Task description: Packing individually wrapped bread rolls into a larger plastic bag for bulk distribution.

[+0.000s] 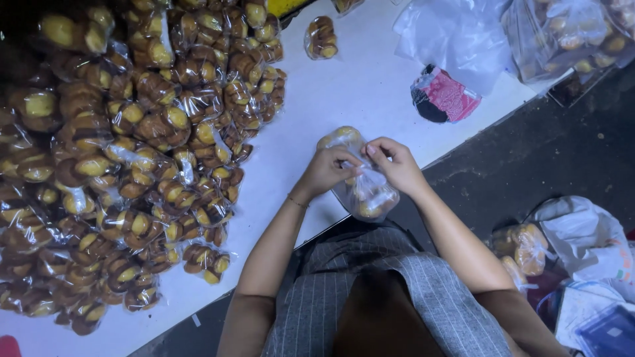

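Observation:
My left hand [325,169] and my right hand [395,164] both grip one small clear plastic bag of brown and yellow pastries [366,193] over the near edge of a white table [344,92]. The fingertips of both hands meet at the middle of the bag, pinching the plastic. One end of the bag rests on the table, and the other end hangs past the edge. A thin bracelet sits on my left wrist.
A large heap of similar packed pastry bags [132,152] covers the left of the table. One single bag [321,38] lies at the far edge. A pink and black cloth [443,98] and big clear bags [562,33] lie at right. More bags [529,248] are on the floor.

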